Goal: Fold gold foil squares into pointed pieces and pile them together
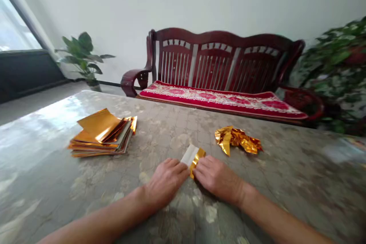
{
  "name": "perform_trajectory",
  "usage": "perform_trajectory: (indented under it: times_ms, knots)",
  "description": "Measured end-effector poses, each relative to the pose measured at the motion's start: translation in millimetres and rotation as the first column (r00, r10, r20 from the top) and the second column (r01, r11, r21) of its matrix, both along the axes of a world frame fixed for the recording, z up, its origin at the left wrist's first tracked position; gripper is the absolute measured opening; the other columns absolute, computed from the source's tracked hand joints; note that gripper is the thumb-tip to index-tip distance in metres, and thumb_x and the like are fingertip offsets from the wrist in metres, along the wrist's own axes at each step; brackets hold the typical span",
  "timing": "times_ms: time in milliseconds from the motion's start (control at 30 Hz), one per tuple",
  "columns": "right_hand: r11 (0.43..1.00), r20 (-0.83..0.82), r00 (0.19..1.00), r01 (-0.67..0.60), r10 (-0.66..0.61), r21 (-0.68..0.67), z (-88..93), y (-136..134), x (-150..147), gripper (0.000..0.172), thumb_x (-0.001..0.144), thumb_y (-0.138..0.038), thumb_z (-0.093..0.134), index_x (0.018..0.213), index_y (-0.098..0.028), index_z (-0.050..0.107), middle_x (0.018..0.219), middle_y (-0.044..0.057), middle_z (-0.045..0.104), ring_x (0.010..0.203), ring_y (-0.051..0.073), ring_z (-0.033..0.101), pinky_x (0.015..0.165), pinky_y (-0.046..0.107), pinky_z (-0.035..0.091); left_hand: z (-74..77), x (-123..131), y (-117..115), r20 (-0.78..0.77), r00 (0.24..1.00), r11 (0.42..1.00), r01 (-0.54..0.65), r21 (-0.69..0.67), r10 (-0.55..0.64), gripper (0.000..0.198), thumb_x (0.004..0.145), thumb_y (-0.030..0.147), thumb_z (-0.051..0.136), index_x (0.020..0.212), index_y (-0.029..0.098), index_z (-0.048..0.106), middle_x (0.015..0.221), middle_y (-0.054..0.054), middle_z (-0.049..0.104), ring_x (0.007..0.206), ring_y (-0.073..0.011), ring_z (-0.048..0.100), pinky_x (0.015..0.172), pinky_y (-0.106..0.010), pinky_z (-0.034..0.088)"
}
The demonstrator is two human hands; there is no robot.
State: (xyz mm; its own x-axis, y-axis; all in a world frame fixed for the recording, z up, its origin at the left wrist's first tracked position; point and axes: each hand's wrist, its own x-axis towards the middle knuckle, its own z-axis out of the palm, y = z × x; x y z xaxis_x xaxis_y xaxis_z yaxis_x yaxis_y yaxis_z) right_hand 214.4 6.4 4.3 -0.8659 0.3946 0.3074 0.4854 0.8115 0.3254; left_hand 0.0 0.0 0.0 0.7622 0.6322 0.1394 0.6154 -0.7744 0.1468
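Note:
A small sheet of gold foil paper [190, 155] lies on the table between my hands, its pale grey back up and a shiny gold strip folded over along the right side. My left hand [168, 179] is closed at the sheet's lower left edge, fingers pressed together on it. At the gold strip, my right hand [215, 177] has its fingers curled in and pinching the paper. Both hands rest low over the tabletop, and the fingertips are partly hidden.
To the left sits an uneven stack of gold foil sheets [100, 137]. Crumpled gold foil [238, 140] lies right of my hands. A blurred clear plastic packet [347, 150] is at the table's [160, 129] right. Beyond stand a wooden bench [211, 65] and potted plants [82, 55].

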Motion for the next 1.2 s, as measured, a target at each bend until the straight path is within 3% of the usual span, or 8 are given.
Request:
perform_trajectory:
  times_ms: [200, 333, 500, 667, 967, 1200]
  knots:
    - [0.999, -0.055, 0.998, 0.037, -0.038, -0.008, -11.6, -4, 5, 0.024, 0.097, -0.013, 0.045, 0.079, -0.017, 0.059, 0.072, 0.004, 0.058, 0.070, 0.018, 0.047, 0.065, 0.034, 0.028, -1.2, 0, 2, 0.001, 1.000, 0.999, -0.013, 0.035, 0.013, 0.014, 0.097, 0.030, 0.051, 0.095, 0.021, 0.062, 0.091, -0.002, 0.066, 0.087, -0.0207, 0.057, 0.077, -0.034, 0.041]
    - [0.987, -0.124, 0.984, 0.113, -0.127, -0.114, -13.5, -4, 3, 0.026, 0.099, -0.016, 0.042, 0.079, -0.018, 0.059, 0.076, 0.004, 0.058, 0.073, 0.018, 0.048, 0.069, 0.033, 0.031, -5.8, 3, 2, 0.037, 0.998, 0.996, -0.048, 0.078, 0.045, 0.016, 0.092, 0.037, 0.059, 0.092, 0.022, 0.063, 0.088, -0.002, 0.065, 0.085, -0.0210, 0.056, 0.074, -0.034, 0.039]
    - [0.943, -0.183, 0.948, 0.207, -0.259, -0.261, -10.7, -7, 0, 0.022, 0.097, -0.017, 0.044, 0.080, -0.019, 0.059, 0.079, 0.004, 0.060, 0.074, 0.019, 0.047, 0.070, 0.034, 0.031, -11.3, 7, 2, 0.095, 0.993, 0.987, -0.085, 0.139, 0.073, 0.017, 0.096, 0.026, 0.052, 0.083, 0.020, 0.062, 0.080, -0.002, 0.063, 0.077, -0.0188, 0.054, 0.068, -0.032, 0.035]
    - [0.873, -0.234, 0.909, 0.218, -0.344, -0.436, -5.3, -7, 2, 0.009, 0.094, -0.024, 0.055, 0.092, -0.021, 0.063, 0.091, 0.004, 0.063, 0.090, 0.021, 0.050, 0.080, 0.035, 0.034, -14.8, 8, 4, 0.145, 0.985, 0.978, -0.114, 0.176, 0.089, 0.020, 0.096, 0.023, 0.050, 0.079, 0.021, 0.060, 0.076, -0.001, 0.063, 0.072, -0.0182, 0.053, 0.066, -0.033, 0.034]
    - [0.820, -0.243, 0.879, 0.238, -0.409, -0.520, -11.1, 4, 3, 0.012, 0.095, -0.027, 0.057, 0.086, -0.023, 0.064, 0.087, 0.002, 0.063, 0.088, 0.020, 0.051, 0.078, 0.033, 0.036, -15.3, -3, -1, 0.191, 0.971, 0.990, -0.142, -0.006, 0.141, 0.019, 0.097, 0.024, 0.048, 0.093, 0.022, 0.067, 0.086, -0.002, 0.066, 0.084, -0.0173, 0.060, 0.080, -0.030, 0.045]
    - [0.805, -0.261, 0.859, 0.249, -0.440, -0.538, -9.3, 6, -5, 0.018, 0.097, -0.025, 0.051, 0.083, -0.022, 0.062, 0.087, 0.003, 0.062, 0.087, 0.020, 0.051, 0.077, 0.033, 0.038, -11.2, -10, -5, 0.147, 0.978, 0.989, -0.149, -0.019, 0.151, 0.022, 0.097, 0.019, 0.046, 0.104, 0.022, 0.066, 0.093, -0.004, 0.066, 0.089, -0.0182, 0.060, 0.085, -0.031, 0.048]
